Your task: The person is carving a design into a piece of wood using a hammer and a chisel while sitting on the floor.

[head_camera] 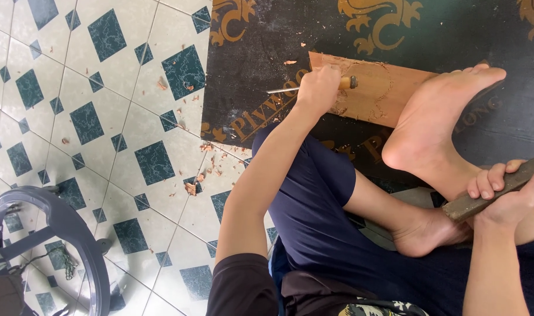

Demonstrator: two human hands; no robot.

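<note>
1 plank [375, 88] – 1 chisel [314, 86] gripped by left hand [318, 90] | 1 stick [501, 187] – right hand [504, 196] wrapped round it, end cut off | 2 feet, one on plank

Chisel [311, 86] mostly buried in left hand [318, 89]; cutting tip too small to make out against wooden plank [375, 88]. Plank's right end covered by bare foot [436, 114], carved relief too faint to read. Flat wooden bar [501, 186] in right hand [504, 196] cut off at right edge; grey chair [50, 234] cropped at lower left corner.
</note>
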